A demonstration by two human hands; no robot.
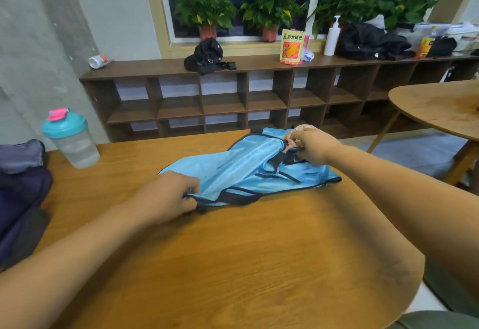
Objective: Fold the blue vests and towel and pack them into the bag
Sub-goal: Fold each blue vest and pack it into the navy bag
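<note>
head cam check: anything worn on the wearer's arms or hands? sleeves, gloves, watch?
Nothing visible. Both forearms are bare right to the frame edges, with no sleeves, watch or bracelet. The left hand and right hand are ungloved, with no rings or markings that I can make out.

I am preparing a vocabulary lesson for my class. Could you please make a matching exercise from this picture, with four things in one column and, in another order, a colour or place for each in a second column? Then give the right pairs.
Things
1. blue vest
2. shaker bottle
3. snack packet
4. pump bottle

Descriptions
A. white, on the long shelf
B. yellow and orange, on the same shelf
C. on the table, pinched by the left hand and the right hand
D. teal lid, upright at the table's left

Pairs: 1-C, 2-D, 3-B, 4-A
</note>
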